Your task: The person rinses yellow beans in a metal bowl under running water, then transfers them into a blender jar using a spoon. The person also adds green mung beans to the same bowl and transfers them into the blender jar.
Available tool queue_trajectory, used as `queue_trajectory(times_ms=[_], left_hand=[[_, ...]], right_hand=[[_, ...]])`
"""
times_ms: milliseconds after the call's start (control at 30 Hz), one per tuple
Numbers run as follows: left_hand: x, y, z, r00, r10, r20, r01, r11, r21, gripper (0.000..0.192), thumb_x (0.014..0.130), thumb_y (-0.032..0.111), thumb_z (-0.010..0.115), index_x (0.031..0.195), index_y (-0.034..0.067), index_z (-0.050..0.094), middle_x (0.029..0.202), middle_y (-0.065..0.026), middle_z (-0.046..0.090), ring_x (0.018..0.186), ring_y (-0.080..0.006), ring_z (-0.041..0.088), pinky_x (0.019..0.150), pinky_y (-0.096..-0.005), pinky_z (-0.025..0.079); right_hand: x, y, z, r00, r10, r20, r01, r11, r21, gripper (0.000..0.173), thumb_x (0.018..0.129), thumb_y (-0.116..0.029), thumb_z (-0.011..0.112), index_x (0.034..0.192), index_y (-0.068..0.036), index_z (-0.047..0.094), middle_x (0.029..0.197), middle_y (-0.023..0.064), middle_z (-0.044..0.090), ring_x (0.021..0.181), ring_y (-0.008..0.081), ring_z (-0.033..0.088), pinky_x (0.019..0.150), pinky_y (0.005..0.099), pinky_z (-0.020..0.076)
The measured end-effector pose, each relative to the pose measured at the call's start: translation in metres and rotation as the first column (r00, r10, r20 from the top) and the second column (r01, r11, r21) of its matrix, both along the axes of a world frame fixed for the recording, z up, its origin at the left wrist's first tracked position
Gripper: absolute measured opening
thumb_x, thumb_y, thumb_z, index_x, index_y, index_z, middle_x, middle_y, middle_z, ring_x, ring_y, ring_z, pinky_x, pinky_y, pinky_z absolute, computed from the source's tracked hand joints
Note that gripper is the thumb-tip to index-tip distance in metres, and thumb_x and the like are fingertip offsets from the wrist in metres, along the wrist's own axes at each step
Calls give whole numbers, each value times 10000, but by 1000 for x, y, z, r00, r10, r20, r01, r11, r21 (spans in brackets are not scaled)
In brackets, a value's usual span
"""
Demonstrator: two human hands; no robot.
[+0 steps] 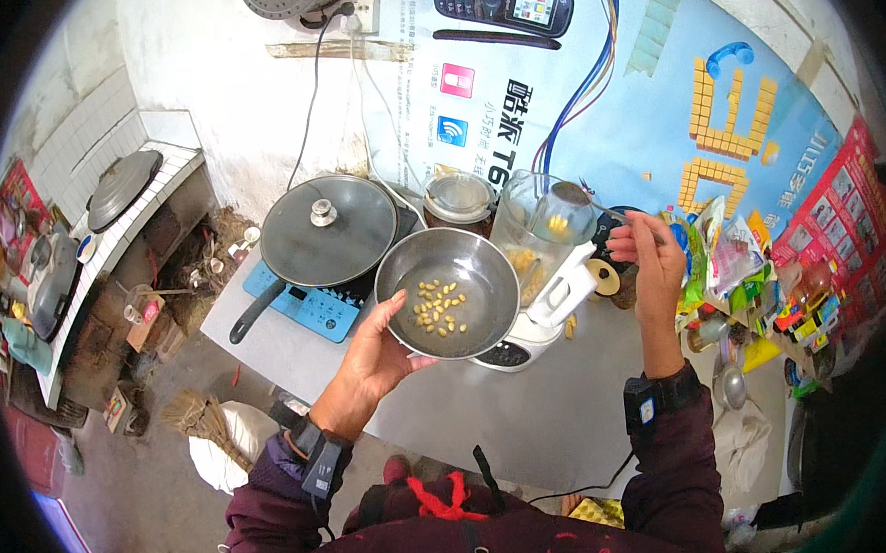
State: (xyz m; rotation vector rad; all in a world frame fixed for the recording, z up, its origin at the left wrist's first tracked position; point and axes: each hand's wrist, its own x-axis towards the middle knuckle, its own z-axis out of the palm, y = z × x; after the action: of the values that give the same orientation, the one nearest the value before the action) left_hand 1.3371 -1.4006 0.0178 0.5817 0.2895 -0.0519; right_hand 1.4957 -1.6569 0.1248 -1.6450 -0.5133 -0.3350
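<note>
My left hand grips the rim and side of a shiny metal bowl, thumb on the inner wall. Scattered over its bottom are yellow beans, probably soybeans. Pinched in my right hand is the handle of a metal spoon. The spoon's head is over the mouth of a clear blender jug with a white handle. Yellow pieces show inside the jug below the spoon. The jug stands on a white base, partly hidden by the bowl.
A lidded frying pan sits on a blue induction cooker, its handle pointing toward me. Behind the bowl stands a lidded glass jar. Colourful packets and a ladle crowd the right side of the grey table.
</note>
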Motion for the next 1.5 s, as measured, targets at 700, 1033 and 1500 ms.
queue_trajectory(times_ms=[700, 1033, 1500], left_hand=[[-12, 3, 15, 996, -76, -50, 78, 995, 55, 513, 810, 397, 601, 1250, 186, 444, 1258, -51, 484, 1138, -252, 477, 874, -566, 404], [-13, 0, 12, 996, -80, -34, 82, 995, 54, 448, 838, 360, 584, 1224, 179, 448, 1209, -38, 504, 1085, -253, 514, 824, -518, 466], [-14, -1, 11, 997, -58, -52, 62, 995, 82, 480, 816, 369, 600, 1241, 197, 457, 1211, -31, 521, 1082, -225, 522, 841, -503, 461]], right_hand=[[-30, 36, -81, 779, 517, -355, -445, 855, 268, 212, 895, -147, 523, 990, 19, 613, 713, 13, 536, 573, 55, 462, 519, 180, 373], [-30, 23, -79, 688, 572, -447, -551, 812, 191, 211, 891, -145, 526, 963, 33, 614, 663, -5, 511, 526, 48, 442, 500, 172, 358], [-52, 8, -70, 631, 499, -594, -515, 842, 160, 215, 876, -159, 539, 907, 38, 621, 613, 6, 533, 490, 65, 462, 456, 197, 364]])
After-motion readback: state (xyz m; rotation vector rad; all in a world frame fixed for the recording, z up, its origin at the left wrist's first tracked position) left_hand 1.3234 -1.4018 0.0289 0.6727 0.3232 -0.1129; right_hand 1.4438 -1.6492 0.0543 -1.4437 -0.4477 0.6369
